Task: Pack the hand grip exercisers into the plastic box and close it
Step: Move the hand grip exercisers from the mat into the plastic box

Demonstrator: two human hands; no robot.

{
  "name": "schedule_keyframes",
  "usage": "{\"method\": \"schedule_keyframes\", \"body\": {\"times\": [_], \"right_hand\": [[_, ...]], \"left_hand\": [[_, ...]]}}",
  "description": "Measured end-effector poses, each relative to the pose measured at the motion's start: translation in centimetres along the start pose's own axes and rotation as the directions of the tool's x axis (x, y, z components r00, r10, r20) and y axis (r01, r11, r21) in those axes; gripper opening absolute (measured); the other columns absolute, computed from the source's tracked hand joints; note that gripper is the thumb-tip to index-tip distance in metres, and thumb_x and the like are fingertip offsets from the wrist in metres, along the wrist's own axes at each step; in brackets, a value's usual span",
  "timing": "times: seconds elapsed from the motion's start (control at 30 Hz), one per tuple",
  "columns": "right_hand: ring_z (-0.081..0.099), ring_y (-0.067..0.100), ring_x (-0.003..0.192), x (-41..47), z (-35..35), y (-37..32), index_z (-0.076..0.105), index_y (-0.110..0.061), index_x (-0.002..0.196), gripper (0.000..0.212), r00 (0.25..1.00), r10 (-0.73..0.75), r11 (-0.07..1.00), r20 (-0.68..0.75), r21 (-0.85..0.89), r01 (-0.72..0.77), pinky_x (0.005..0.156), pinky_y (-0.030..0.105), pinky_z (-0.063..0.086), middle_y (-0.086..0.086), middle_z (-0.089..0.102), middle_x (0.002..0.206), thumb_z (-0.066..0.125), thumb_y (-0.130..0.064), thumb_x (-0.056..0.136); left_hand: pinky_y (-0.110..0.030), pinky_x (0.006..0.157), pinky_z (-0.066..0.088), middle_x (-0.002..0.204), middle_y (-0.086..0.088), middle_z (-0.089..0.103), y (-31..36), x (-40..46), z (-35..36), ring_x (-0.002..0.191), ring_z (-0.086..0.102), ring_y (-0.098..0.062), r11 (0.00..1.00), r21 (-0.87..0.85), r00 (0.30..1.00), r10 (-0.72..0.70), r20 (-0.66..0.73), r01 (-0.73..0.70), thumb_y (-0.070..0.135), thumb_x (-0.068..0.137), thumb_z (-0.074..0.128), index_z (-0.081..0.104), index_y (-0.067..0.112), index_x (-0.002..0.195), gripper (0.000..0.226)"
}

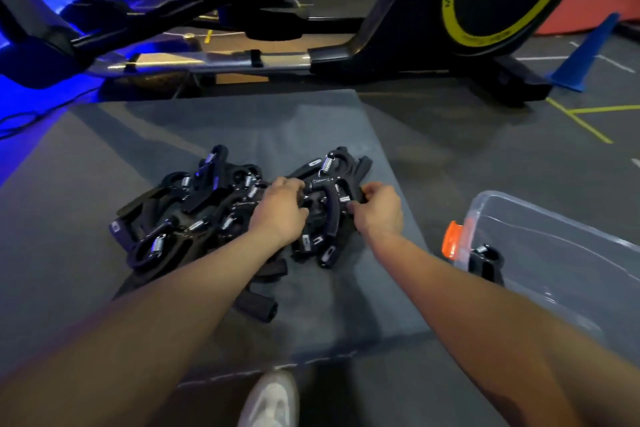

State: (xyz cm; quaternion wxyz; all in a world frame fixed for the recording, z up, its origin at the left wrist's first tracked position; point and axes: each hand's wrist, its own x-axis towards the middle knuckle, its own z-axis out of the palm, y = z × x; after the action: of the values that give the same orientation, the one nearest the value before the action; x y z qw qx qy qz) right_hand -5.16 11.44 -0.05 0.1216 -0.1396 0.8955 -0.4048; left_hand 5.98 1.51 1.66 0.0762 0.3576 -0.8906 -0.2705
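Note:
A heap of black hand grip exercisers (194, 215) with silver springs lies on a grey mat (214, 121). My left hand (278, 206) is down on the right side of the heap, fingers curled around a grip. My right hand (377, 210) closes on the same cluster from the right, with one exerciser (329, 194) between both hands. To the right stands a clear plastic box (561, 253) with an orange latch (452, 241), its lid off. One exerciser (486, 262) lies inside it near the left wall.
A black exercise machine (391, 45) with a yellow-ringed flywheel stands just beyond the mat. A blue cone (585, 59) sits at the far right. Yellow floor tape runs right of the mat. My white shoe (272, 399) is at the mat's near edge.

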Motion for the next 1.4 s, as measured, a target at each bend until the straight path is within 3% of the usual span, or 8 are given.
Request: {"method": "schedule_keyframes", "body": {"times": [0.2, 0.4, 0.5, 0.67, 0.87, 1.0, 1.2, 1.4], "right_hand": [[0.067, 0.031, 0.092, 2.7, -7.4, 5.2, 0.066, -0.018, 0.092, 0.016, 0.988, 0.082, 0.996, -0.131, 0.036, -0.078, 0.079, 0.036, 0.054, 0.007, 0.071, 0.098, 0.068, -0.019, 0.076], [0.065, 0.032, 0.088, 3.9, -13.6, 11.6, 0.062, -0.014, 0.081, 0.007, 0.939, 0.227, 0.972, -0.257, 0.113, -0.204, 0.068, 0.031, 0.047, 0.009, 0.069, 0.093, 0.064, -0.014, 0.074], [0.066, 0.027, 0.083, 4.2, -15.5, 15.0, 0.062, -0.018, 0.081, 0.01, 0.904, 0.338, 0.932, -0.262, 0.225, -0.283, 0.072, 0.032, 0.051, 0.004, 0.07, 0.085, 0.068, -0.014, 0.073], [0.069, 0.032, 0.07, 5.0, -17.0, 19.8, 0.056, -0.021, 0.066, 0.019, 0.831, 0.495, 0.845, -0.254, 0.362, -0.393, 0.071, 0.049, 0.058, -0.002, 0.065, 0.066, 0.072, -0.012, 0.066], [0.069, 0.036, 0.067, 5.7, -16.7, 23.1, 0.055, -0.019, 0.064, 0.019, 0.759, 0.623, 0.756, -0.188, 0.393, -0.524, 0.066, 0.052, 0.059, 0.007, 0.066, 0.068, 0.071, -0.009, 0.064], [0.068, 0.031, 0.071, 6.1, -15.1, 23.8, 0.052, -0.016, 0.06, 0.023, 0.699, 0.7, 0.688, -0.148, 0.405, -0.602, 0.069, 0.049, 0.059, 0.005, 0.063, 0.065, 0.073, -0.005, 0.062], [0.061, 0.026, 0.071, 6.7, -13.8, 23.5, 0.046, -0.016, 0.058, 0.032, 0.701, 0.708, 0.679, -0.085, 0.354, -0.643, 0.073, 0.037, 0.056, 0.004, 0.056, 0.064, 0.074, -0.005, 0.069], [0.056, 0.026, 0.073, 7.6, -13.5, 23.7, 0.048, -0.016, 0.063, 0.027, 0.706, 0.701, 0.697, -0.102, 0.307, -0.648, 0.067, 0.027, 0.045, 0.007, 0.056, 0.073, 0.071, -0.007, 0.074]], "left_hand": [[-0.037, 0.108, 0.036, 0.136, -0.005, 0.042, 8.3, 0.4, 5.2, 0.128, 0.042, -0.025, 0.99, -0.026, 0.987, 0.142, 0.078, -0.141, 0.016, 0.087, 0.058, 0.046, 0.016, 0.132, 0.047], [-0.038, 0.107, 0.037, 0.136, -0.007, 0.043, 14.2, 0.1, 10.8, 0.128, 0.043, -0.026, 0.968, -0.05, 0.948, 0.25, 0.195, -0.245, 0.017, 0.088, 0.059, 0.046, 0.014, 0.134, 0.047], [-0.039, 0.107, 0.037, 0.136, -0.006, 0.045, 16.3, 0.1, 13.5, 0.127, 0.044, -0.026, 0.957, -0.079, 0.924, 0.291, 0.247, -0.281, 0.016, 0.087, 0.061, 0.045, 0.014, 0.135, 0.051], [-0.033, 0.108, 0.035, 0.137, -0.005, 0.044, 18.6, 0.6, 16.9, 0.128, 0.044, -0.024, 0.947, -0.088, 0.89, 0.321, 0.324, -0.31, 0.02, 0.086, 0.062, 0.041, 0.015, 0.139, 0.057], [-0.025, 0.112, 0.024, 0.147, -0.004, 0.036, 19.6, 1.4, 19.3, 0.135, 0.035, -0.022, 0.942, -0.078, 0.866, 0.331, 0.376, -0.327, 0.012, 0.087, 0.062, 0.034, 0.012, 0.144, 0.063], [-0.022, 0.112, 0.02, 0.15, 0.001, 0.031, 19.4, 1.5, 20.1, 0.136, 0.03, -0.021, 0.94, -0.08, 0.881, 0.338, 0.331, -0.331, 0.004, 0.087, 0.057, 0.03, 0.014, 0.146, 0.065], [-0.017, 0.111, 0.02, 0.146, -0.001, 0.034, 18.7, 2.7, 20.1, 0.135, 0.035, -0.018, 0.951, -0.122, 0.883, 0.31, 0.353, -0.284, 0.006, 0.079, 0.069, 0.036, 0.008, 0.142, 0.071], [-0.026, 0.115, 0.029, 0.144, 0.002, 0.036, 18.2, 3.2, 20.2, 0.131, 0.041, -0.017, 0.95, -0.198, 0.869, 0.303, 0.391, -0.242, 0.005, 0.074, 0.075, 0.038, 0.008, 0.141, 0.076]]}}
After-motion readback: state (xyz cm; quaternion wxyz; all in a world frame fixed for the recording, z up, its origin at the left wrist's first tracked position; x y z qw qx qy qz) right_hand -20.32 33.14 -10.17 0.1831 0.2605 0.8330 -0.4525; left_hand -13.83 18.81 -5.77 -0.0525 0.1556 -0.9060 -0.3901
